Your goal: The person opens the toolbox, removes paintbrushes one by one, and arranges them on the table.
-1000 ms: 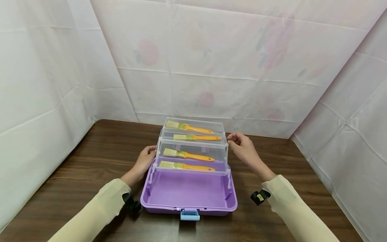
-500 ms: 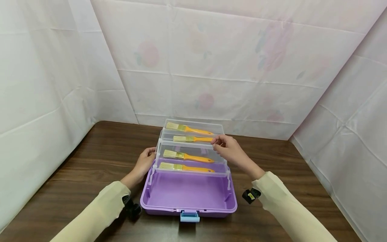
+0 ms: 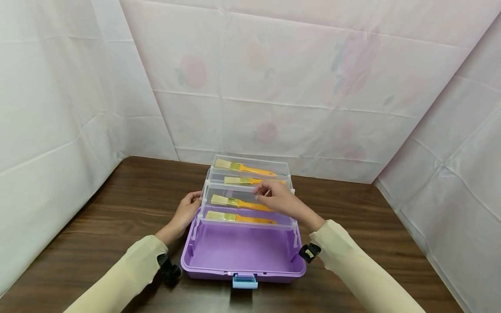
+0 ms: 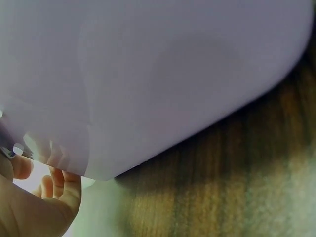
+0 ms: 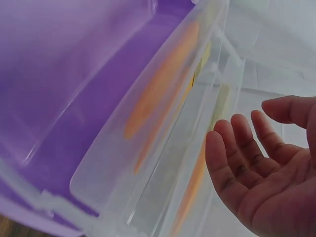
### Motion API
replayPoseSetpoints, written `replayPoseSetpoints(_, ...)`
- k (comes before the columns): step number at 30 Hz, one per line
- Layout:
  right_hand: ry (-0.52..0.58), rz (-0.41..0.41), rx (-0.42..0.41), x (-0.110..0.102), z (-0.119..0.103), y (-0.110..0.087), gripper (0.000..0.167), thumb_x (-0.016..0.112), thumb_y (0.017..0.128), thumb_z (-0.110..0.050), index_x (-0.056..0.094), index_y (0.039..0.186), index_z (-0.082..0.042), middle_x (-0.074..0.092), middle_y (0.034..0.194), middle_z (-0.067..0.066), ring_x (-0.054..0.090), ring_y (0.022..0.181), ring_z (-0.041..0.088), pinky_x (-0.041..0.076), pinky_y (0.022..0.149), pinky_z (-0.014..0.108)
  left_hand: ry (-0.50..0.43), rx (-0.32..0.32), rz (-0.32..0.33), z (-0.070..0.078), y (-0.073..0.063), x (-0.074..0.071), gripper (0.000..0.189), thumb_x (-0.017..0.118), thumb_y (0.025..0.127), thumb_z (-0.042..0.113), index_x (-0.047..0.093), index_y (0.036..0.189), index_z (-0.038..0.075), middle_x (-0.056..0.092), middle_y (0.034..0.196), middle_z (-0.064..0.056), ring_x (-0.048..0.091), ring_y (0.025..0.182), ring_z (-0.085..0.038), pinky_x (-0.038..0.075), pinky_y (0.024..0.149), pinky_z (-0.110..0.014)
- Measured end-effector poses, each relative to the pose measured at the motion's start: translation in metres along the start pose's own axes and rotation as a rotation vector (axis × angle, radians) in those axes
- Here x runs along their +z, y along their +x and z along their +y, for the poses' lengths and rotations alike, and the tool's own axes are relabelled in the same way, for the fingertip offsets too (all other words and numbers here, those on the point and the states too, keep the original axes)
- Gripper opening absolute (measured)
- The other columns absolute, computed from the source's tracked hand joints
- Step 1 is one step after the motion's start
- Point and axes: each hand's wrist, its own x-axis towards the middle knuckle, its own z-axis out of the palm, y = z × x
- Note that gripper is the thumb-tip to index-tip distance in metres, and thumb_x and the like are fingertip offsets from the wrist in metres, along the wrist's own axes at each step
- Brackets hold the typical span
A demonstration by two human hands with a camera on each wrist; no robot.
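A purple storage box [image 3: 242, 250] stands open on the table, with clear plastic trays [image 3: 219, 189] raised in steps behind its base. Yellow-handled flat paintbrushes lie in them: a front brush [image 3: 241, 217], another brush [image 3: 223, 200] behind it, a third brush [image 3: 236, 180], and a rear brush [image 3: 244, 167]. At the box's left rear, my left hand [image 3: 187, 211] grips the edge with bent fingers, partly hidden behind it. My right hand [image 3: 279, 198] hovers over the trays, fingers loosely bent and holding nothing, and covers part of the brush handles. In the right wrist view its palm [image 5: 276, 182] shows bare.
A light blue latch [image 3: 245, 281] sits at the box's front. The dark wooden table [image 3: 352, 226] reaches back to white cloth walls [image 3: 235, 87]. A small black camera [image 3: 309, 252] is on the right wrist, another camera [image 3: 168, 267] on the left.
My right hand has moved left from the right side of the trays to above their right half. The left hand, the box and the brushes stay in place.
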Motion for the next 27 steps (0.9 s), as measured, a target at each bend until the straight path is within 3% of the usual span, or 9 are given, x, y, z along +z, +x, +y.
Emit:
replayPoseSetpoints(13, -0.033, -0.144, -0.089, 0.025, -0.004, 0.026, 0.017, 0.062, 0.088, -0.002, 0.066, 0.102, 0.007, 0.063, 0.082, 0.005, 0.054, 0.072, 0.012, 0.046, 0.065, 0.023, -0.036, -0.022, -0.003, -0.004, 0.005, 0.0, 0.041, 0.041, 0.099, 0.009, 0.041, 0.134, -0.011, 0.054, 0.103, -0.014, 0.05, 0.081, -0.01, 0.043, 0.071, -0.021)
replayPoseSetpoints(27, -0.145, -0.177, 0.009, 0.041, -0.003, 0.031, 0.016, 0.074, 0.08, -0.006, 0.07, 0.095, 0.0, 0.064, 0.078, -0.001, 0.056, 0.072, 0.01, 0.047, 0.065, 0.022, -0.07, -0.033, -0.02, -0.001, 0.004, 0.008, 0.042, 0.042, 0.099, 0.011, 0.039, 0.135, -0.011, 0.054, 0.102, -0.012, 0.049, 0.081, -0.01, 0.043, 0.069, -0.021)
